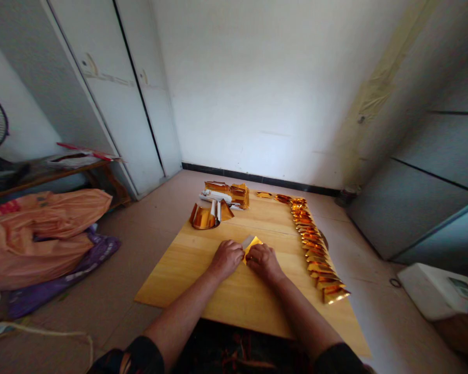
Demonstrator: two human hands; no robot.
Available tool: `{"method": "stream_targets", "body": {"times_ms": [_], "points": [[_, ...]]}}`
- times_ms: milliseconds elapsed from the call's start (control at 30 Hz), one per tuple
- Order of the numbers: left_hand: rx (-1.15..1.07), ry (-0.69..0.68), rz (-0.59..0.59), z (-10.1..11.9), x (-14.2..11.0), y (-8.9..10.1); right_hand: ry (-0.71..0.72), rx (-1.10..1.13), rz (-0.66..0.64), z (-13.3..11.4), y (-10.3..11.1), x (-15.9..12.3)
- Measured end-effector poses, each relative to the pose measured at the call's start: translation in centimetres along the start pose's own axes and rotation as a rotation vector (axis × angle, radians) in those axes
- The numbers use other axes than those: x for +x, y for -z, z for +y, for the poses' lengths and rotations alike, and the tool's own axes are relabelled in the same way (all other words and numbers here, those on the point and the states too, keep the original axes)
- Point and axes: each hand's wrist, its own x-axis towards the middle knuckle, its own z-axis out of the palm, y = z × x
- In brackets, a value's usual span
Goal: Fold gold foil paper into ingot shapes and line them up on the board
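Note:
Over the middle of the wooden board (203,270), a small sheet of gold foil paper (253,242) with a pale back is between my two hands. My left hand (229,255) has its fingers curled onto the sheet's left edge. On the sheet's right side, my right hand (263,258) presses with bent fingers. The fingertips partly cover the paper, so its lower part is hidden. Down the board's right side runs a long overlapping row of folded gold foil pieces (312,239). Curled gold foil sheets (206,215) stand at the far left, in front of a stack of foil paper (239,195).
On the left, an orange cloth bundle (42,228) and a purple bag (81,265) lie by a low wooden bench (109,182). A pale cabinet (113,93) stands behind them. A white box (437,291) sits on the floor at right. A cord (54,332) lies lower left.

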Motion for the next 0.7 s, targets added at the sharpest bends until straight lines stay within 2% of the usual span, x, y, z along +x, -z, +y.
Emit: {"method": "stream_targets", "body": {"times_ms": [167, 700], "points": [[0.055, -0.084, 0.006, -0.6, -0.4, 0.2, 0.022, -0.016, 0.018, 0.3, -0.3, 0.1], [0.107, -0.205, -0.019, -1.8, -1.6, 1.4, 0.048, -0.064, 0.009, 0.2, -0.2, -0.3]]}}
